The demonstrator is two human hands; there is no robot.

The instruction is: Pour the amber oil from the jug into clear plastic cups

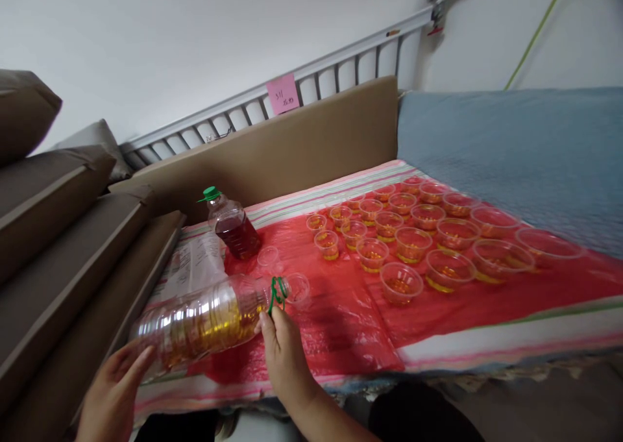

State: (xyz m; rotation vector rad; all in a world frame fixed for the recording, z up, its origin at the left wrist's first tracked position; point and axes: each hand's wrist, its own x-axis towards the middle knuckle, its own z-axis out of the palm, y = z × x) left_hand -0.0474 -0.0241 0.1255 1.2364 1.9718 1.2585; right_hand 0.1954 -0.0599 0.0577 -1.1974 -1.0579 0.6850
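A large clear plastic bottle (209,325), part full of yellow liquid, lies tilted almost level above the table. My left hand (114,380) grips its base end. Near the neck, my right hand (285,348) pinches the bottle by the green ring and strap (277,291). The mouth points right, at or just over a small clear plastic cup (298,288); whether liquid is flowing out cannot be made out. A second small cup (267,256) stands behind the neck. To the right, several clear plastic cups (402,283) stand in rows with yellow liquid in them.
Red plastic sheeting (341,325) covers the striped cloth. A second bottle (236,231), green-capped with dark red liquid, stands at the back left. Brown cushions (63,260) are stacked left. A brown panel (302,143) and blue padded surface (506,150) border the back and right.
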